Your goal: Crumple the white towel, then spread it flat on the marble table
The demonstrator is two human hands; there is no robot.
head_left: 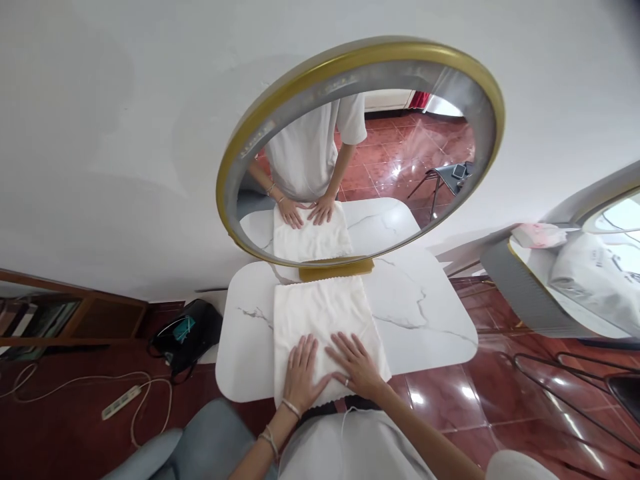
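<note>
A white cloth [323, 310] with a scalloped edge lies spread on a white marbled table [425, 313], its near end at the table's front edge. My left hand [303, 377] rests flat on the near part of the cloth, fingers stretched forward and thumb out to the right. Beside it my right hand [357, 367], with a ring on one finger, also lies flat on the cloth with fingers spread. The two thumbs meet or nearly meet. Small wrinkles show in the cloth around both hands.
A round gold-framed mirror [400, 50] stands at the table's back, against the wall. A grey chair [213, 437], a black bag [193, 337] and a power strip [121, 402] are at the left. At the right is another table [530, 293] bearing a white bag [595, 277].
</note>
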